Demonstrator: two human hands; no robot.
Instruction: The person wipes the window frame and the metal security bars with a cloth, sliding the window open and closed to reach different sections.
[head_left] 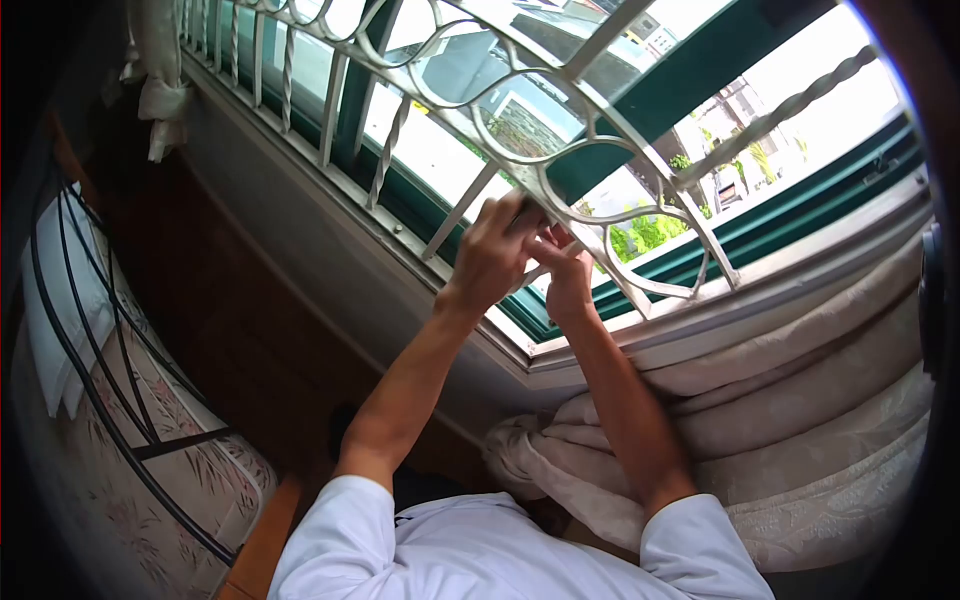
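Note:
Both arms reach forward to the white metal window grille [560, 205], and the hands meet at its lower corner. My left hand [488, 250] is closed, its fingers curled at a grille bar around something dark, mostly hidden. Right beside it, my right hand [568, 278] is closed too, fingers bent in toward the left hand with a small reddish patch showing between them. I cannot tell what the fingers hold. Behind the grille stands the green window frame [640, 100], its sliding panel open onto daylight.
A pale patterned curtain [780, 430] is bunched below the sill on the right; another curtain [165, 100] hangs knotted at the far left. To the left stands a bed with a floral mattress [130, 480], black metal rails [100, 390] and a white pillow [65, 290].

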